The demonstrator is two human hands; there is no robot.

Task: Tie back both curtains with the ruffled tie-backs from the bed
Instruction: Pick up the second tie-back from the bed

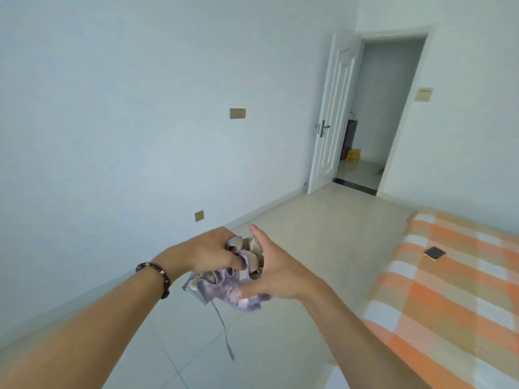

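Note:
A bunched ruffled tie-back (227, 284), lilac and beige satin, hangs between my two hands above the floor. My left hand (206, 252), with a bead bracelet on the wrist, is closed on its upper folds. My right hand (273, 272) presses against the bundle's right side, thumb under the lilac fabric and fingers stretched upward. A thin grey ribbon (224, 332) dangles from the bundle toward the floor. I cannot tell whether the bundle is one tie-back or two. No curtain is in view.
The bed (449, 299) with an orange, white and beige checked cover fills the right side, and a dark phone (434, 253) lies on it. A pale wall runs along the left. A white door (332, 116) stands open at the back onto a hallway. Light floor tiles lie below.

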